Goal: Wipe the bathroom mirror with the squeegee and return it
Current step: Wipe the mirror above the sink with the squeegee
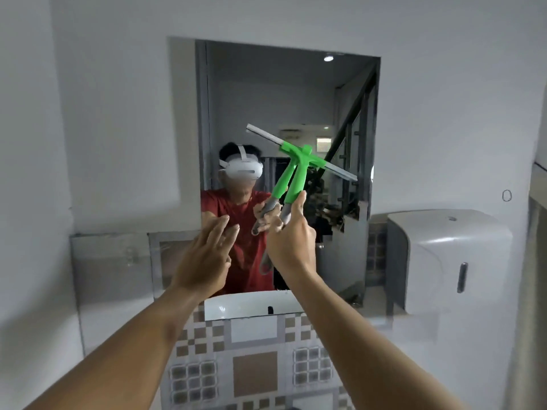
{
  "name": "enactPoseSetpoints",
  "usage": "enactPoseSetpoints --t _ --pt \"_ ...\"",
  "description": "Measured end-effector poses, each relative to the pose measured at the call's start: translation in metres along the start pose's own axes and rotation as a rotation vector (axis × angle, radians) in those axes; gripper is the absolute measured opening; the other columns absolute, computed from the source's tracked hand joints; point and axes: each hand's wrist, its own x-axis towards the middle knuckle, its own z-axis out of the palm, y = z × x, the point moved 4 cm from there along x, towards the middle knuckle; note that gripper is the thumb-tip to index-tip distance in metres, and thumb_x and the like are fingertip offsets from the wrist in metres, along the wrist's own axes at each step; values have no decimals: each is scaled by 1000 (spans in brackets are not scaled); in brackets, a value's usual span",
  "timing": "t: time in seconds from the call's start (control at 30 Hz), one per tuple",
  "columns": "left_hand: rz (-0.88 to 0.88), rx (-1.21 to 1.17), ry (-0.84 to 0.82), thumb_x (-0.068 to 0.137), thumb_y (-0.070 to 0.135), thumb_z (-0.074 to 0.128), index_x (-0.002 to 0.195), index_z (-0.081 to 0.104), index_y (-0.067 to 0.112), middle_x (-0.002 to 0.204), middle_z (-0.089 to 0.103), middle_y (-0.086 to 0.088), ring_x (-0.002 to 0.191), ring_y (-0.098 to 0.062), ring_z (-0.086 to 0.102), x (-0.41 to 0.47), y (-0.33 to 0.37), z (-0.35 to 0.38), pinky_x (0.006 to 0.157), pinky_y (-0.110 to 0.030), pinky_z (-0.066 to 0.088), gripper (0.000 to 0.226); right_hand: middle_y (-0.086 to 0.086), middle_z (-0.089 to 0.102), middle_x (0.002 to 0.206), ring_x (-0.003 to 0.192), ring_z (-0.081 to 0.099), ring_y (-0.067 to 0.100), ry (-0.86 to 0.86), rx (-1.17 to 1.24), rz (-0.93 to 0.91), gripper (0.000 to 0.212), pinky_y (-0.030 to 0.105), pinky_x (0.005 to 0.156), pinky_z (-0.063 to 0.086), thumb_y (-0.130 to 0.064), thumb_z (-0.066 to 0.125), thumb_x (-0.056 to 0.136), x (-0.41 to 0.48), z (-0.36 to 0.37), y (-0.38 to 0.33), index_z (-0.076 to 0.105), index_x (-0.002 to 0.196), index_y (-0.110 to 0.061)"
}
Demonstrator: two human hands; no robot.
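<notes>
The bathroom mirror (266, 93) hangs on the white wall straight ahead and reflects a person in a red shirt. A green squeegee (299, 176) with a grey blade is pressed against the glass, its blade tilted down to the right across the mirror's middle right. My right hand (291, 241) is shut on the squeegee's grey lower handle. My left hand (204, 255) is raised in front of the mirror's lower left with fingers apart and holds nothing. The squeegee's reflection sits just left of the real handle.
A grey paper towel dispenser (444, 258) is mounted on the wall right of the mirror. Below the mirror runs a patterned tiled wall (254, 371). A metal panel (109, 267) sits at the lower left. A white sink edge (245, 306) shows in the reflection.
</notes>
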Motion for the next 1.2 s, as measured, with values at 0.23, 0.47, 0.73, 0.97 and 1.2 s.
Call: enactPoseSetpoints --t 0.23,0.47,0.73,0.97,1.2 --pt "44 17 -21 81 9 77 153 40 8 161 34 -17 150 -36 31 0 -11 -10 105 -45 52 81 13 71 117 83 71 28 -48 -110 -124 74 47 72 61 -29 46 101 -13 27 0 -2 158 -32" --pt "47 16 8 85 10 71 153 42 8 160 36 -17 148 -36 33 -1 -12 -6 104 -44 53 74 13 46 154 88 72 31 -100 -322 -360 71 46 71 62 -21 48 101 -8 13 2 7 160 -24" --pt "70 0 -11 75 10 83 149 47 5 157 41 -18 145 -37 38 -2 -14 -10 101 -45 55 83 11 71 93 51 56 18 -116 -723 -469 78 26 40 42 -14 50 94 18 -37 7 10 158 -36" --pt "80 7 -12 75 19 86 144 52 2 153 47 -17 143 -33 43 -4 -18 -12 100 -40 55 79 -3 52 67 51 55 17 -132 -1040 -537 88 33 46 54 -13 52 93 57 -99 4 -4 155 -41" --pt "153 -13 193 95 27 63 135 57 3 135 59 -17 124 -31 56 21 -15 -41 104 -39 51 47 -4 55 70 49 49 12 -85 -1239 -546 88 24 41 35 -18 51 96 81 -146 -1 -9 154 -46"
